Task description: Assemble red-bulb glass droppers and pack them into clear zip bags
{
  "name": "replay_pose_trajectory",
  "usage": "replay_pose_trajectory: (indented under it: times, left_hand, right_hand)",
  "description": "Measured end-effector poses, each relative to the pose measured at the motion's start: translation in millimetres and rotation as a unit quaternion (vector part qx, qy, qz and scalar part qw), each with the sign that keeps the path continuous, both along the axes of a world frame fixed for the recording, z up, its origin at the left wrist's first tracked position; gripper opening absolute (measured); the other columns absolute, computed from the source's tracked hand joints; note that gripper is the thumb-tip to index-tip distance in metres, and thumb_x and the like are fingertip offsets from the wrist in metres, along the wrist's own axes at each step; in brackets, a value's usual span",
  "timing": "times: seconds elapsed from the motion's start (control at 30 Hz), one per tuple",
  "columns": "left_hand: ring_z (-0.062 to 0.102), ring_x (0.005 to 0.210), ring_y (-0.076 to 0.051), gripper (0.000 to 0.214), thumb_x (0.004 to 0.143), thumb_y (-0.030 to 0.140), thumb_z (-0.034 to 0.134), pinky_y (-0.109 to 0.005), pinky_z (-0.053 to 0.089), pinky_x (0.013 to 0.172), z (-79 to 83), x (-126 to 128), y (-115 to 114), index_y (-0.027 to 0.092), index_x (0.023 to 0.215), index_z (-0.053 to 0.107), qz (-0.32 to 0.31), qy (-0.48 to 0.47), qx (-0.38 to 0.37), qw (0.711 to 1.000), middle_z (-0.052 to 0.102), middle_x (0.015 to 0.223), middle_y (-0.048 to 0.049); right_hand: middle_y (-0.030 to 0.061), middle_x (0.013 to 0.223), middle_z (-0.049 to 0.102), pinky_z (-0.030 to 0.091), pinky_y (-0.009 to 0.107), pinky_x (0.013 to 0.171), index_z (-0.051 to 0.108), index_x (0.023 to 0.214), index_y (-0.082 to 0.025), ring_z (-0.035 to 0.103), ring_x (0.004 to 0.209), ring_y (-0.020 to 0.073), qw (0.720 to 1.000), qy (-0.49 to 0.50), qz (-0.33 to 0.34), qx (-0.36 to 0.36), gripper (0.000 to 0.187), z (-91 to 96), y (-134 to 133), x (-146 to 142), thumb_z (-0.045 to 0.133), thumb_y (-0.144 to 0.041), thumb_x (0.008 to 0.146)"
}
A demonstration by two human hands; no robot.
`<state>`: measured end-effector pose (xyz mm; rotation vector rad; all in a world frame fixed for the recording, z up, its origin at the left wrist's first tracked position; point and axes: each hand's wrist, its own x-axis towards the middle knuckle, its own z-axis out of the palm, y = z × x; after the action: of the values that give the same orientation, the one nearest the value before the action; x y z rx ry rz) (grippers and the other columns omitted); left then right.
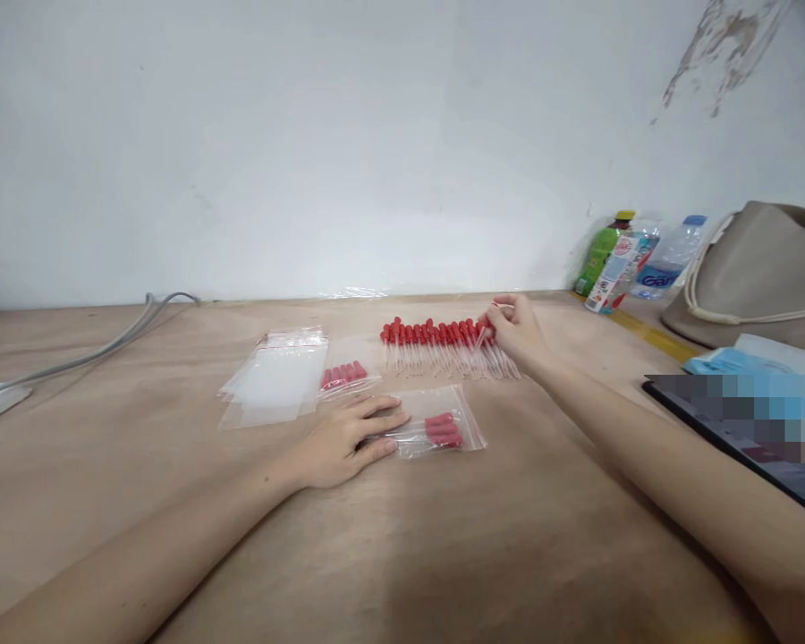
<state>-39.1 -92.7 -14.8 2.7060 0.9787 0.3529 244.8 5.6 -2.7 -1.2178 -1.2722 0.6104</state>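
My left hand (349, 438) lies with its fingers spread on a clear zip bag (470, 429), holding it flat against the table. Inside that bag are a few droppers with red bulbs (443, 438); their stems run under my fingers. Farther back, a row of red-bulbed droppers (436, 334) lies side by side, clear stems toward me. At the row's right end, my right hand (515, 329) is closed in a pinch on a dropper (480, 338), partly hidden by the fingers.
A filled bag of droppers (343, 376) lies beside a fanned stack of clear zip bags (285, 371). Bottles (664, 264), a carton (614, 273), a beige hat (751, 268), a blue mask (724, 362) and a dark-edged tablet (731, 447) are at right. A grey cable (121, 340) runs at left.
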Motion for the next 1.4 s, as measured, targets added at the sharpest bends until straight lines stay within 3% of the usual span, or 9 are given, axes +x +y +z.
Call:
replay_pose_trajectory:
  times: [0.2,0.5,0.6,0.7,0.8,0.9,1.2,1.3,1.4]
  left_hand:
    - [0.036,0.123,-0.020,0.040,0.089,0.041,0.036,-0.039,0.031,0.102,-1.5,1,1,0.032,0.128,0.040,0.004,0.000,-0.006,1.000,0.036,0.137,0.0000]
    - [0.031,0.126,-0.020,0.042,0.090,0.041,0.032,-0.040,0.027,0.104,0.2,1,0,0.032,0.131,0.035,0.008,0.024,-0.010,1.000,0.032,0.139,0.0000]
    - [0.029,0.127,-0.021,0.044,0.089,0.042,0.033,-0.040,0.026,0.104,-1.1,0,0,0.031,0.132,0.033,0.007,0.023,-0.006,1.000,0.030,0.140,-0.0003]
    - [0.028,0.128,-0.022,0.046,0.089,0.043,0.034,-0.040,0.026,0.104,-2.1,0,-1,0.031,0.133,0.029,0.010,0.027,0.000,1.000,0.029,0.141,-0.0009]
    - [0.028,0.128,-0.022,0.052,0.088,0.045,0.034,-0.040,0.026,0.104,-1.2,1,-2,0.029,0.136,0.022,0.023,0.029,-0.002,0.999,0.030,0.140,-0.0024]
    - [0.028,0.128,-0.022,0.054,0.088,0.047,0.033,-0.039,0.026,0.104,1.0,2,-3,0.028,0.137,0.019,0.029,0.032,0.000,0.999,0.030,0.140,-0.0024]
    - [0.031,0.126,-0.022,0.054,0.088,0.048,0.033,-0.039,0.028,0.103,-0.2,2,-2,0.026,0.136,0.023,0.027,0.031,0.018,0.999,0.033,0.139,-0.0026]
    - [0.030,0.126,-0.021,0.053,0.088,0.048,0.033,-0.039,0.028,0.103,-0.2,2,-2,0.026,0.136,0.024,0.028,0.033,0.019,0.999,0.033,0.139,-0.0026]
    - [0.031,0.126,-0.021,0.053,0.088,0.047,0.033,-0.038,0.027,0.104,-0.2,2,-2,0.025,0.135,0.025,0.026,0.031,0.022,0.999,0.033,0.138,-0.0028]
  right_hand:
    - [-0.0038,0.063,0.056,0.039,0.018,0.041,0.042,0.083,-0.021,0.047,0.044,0.0065,0.984,0.163,0.015,-0.065,0.017,-15.1,-46,15,0.054,-0.028,0.073]
    - [-0.0037,0.061,0.056,0.050,0.022,0.057,0.042,0.077,-0.021,0.059,0.055,0.0092,0.939,0.293,0.100,-0.152,0.012,-33.8,-72,-9,0.054,-0.018,0.075]
    - [-0.0018,0.065,0.060,0.050,0.023,0.060,0.045,0.079,-0.020,0.060,0.059,0.0102,0.937,0.249,0.168,-0.177,0.018,-36.4,-82,-11,0.061,-0.024,0.071]
    - [-0.0026,0.059,0.058,0.044,0.020,0.050,0.050,0.077,-0.018,0.054,0.050,0.0080,0.946,0.117,0.228,-0.198,0.022,-38.2,-86,-8,0.065,-0.031,0.067]
    - [-0.0053,0.051,0.051,0.034,0.018,0.043,0.056,0.073,-0.016,0.044,0.045,0.0060,0.959,-0.033,0.223,-0.172,0.023,-39.6,-83,-7,0.067,-0.033,0.062]
    - [-0.0043,0.052,0.051,0.033,0.019,0.044,0.060,0.072,-0.014,0.042,0.047,0.0065,0.964,-0.116,0.198,-0.136,0.021,-40.3,-77,-10,0.065,-0.032,0.062]
    - [0.0016,0.063,0.059,0.039,0.023,0.053,0.061,0.065,-0.015,0.051,0.059,0.0122,0.976,-0.151,0.132,-0.088,0.020,-41.0,-72,-27,0.063,-0.035,0.063]
    - [0.0031,0.073,0.059,0.040,0.024,0.058,0.062,0.062,-0.015,0.052,0.067,0.0128,0.975,-0.124,0.180,-0.050,0.021,-39.8,-74,-29,0.062,-0.036,0.063]
    - [0.0012,0.067,0.057,0.036,0.022,0.051,0.064,0.067,-0.015,0.047,0.057,0.0096,0.957,-0.102,0.255,-0.089,0.024,-35.7,-76,-28,0.061,-0.039,0.065]
